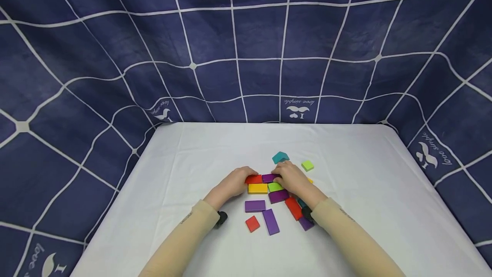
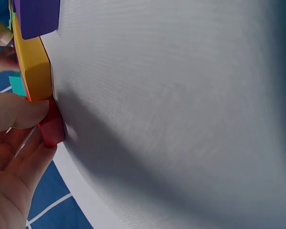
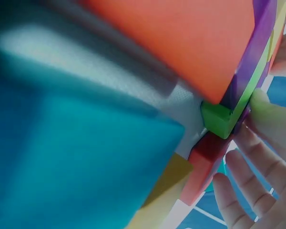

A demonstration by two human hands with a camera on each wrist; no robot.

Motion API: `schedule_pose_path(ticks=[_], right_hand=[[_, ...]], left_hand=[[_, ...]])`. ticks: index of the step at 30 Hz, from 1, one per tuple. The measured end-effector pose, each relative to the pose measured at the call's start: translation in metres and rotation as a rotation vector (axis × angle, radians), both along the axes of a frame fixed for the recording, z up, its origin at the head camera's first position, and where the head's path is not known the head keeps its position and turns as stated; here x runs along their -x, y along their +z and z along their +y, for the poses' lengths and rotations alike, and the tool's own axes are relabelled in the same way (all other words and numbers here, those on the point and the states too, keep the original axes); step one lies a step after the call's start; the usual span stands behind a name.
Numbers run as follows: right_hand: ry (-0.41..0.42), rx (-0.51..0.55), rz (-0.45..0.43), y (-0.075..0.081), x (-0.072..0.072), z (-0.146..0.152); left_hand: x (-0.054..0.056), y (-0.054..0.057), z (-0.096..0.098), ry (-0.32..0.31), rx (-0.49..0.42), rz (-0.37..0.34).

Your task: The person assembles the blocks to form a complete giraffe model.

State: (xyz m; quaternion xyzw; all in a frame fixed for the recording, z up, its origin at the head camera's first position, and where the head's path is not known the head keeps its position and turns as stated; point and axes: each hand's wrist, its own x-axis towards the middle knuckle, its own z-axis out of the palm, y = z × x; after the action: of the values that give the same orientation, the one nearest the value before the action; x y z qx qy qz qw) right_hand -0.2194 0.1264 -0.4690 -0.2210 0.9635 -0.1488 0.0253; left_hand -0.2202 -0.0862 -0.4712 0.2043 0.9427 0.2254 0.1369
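In the head view, my left hand point(image 1: 232, 182) is at the left end of a small cluster of coloured blocks. Its thumb and fingers pinch a red block point(image 2: 52, 126), seen up close in the left wrist view. Opposite it, my right hand point(image 1: 294, 178) has thumb and fingertips about the right end of a purple block point(image 1: 269, 178), which lines up with the red one. Directly in front lie a yellow block point(image 1: 258, 189), a green block point(image 1: 275, 187) and a darker purple block point(image 1: 279, 196). The right fingers partly hide the purple block.
Nearer the front lie two purple blocks point(image 1: 255, 206) and a red cube point(image 1: 252, 224). A long red block point(image 1: 294, 208) sits by the right wrist, partly covering others. Behind are a teal block point(image 1: 280, 157) and a lime block point(image 1: 307, 165) on the white tablecloth point(image 1: 207, 149).
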Motion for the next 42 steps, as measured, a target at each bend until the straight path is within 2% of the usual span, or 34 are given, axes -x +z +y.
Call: schedule_pose_path(ticks=[7,11,16,21,30,37,42], right_hand=[[-0.027,-0.034,0.0,0.001,-0.001,0.004],[-0.022,-0.046,0.022,0.004,-0.002,0.006],[-0.013,-0.071,0.036,0.006,-0.004,0.012],[0.007,-0.079,0.048,0.007,-0.005,0.014],[-0.019,-0.043,-0.028,0.007,-0.003,0.015],[-0.052,-0.021,-0.074,0.006,-0.003,0.019],[-0.043,-0.022,-0.088,0.006,-0.003,0.022]], left_hand=[[0.004,0.002,-0.002,-0.058,-0.01,-0.01],[0.006,0.005,-0.001,-0.084,0.016,-0.003],[0.007,0.009,0.0,-0.039,0.044,-0.014],[0.012,0.007,0.002,-0.014,0.056,-0.027],[0.02,0.003,0.009,0.005,-0.02,-0.047],[0.018,0.0,0.012,0.016,-0.055,-0.046],[0.017,0.0,0.013,0.008,-0.088,-0.048]])
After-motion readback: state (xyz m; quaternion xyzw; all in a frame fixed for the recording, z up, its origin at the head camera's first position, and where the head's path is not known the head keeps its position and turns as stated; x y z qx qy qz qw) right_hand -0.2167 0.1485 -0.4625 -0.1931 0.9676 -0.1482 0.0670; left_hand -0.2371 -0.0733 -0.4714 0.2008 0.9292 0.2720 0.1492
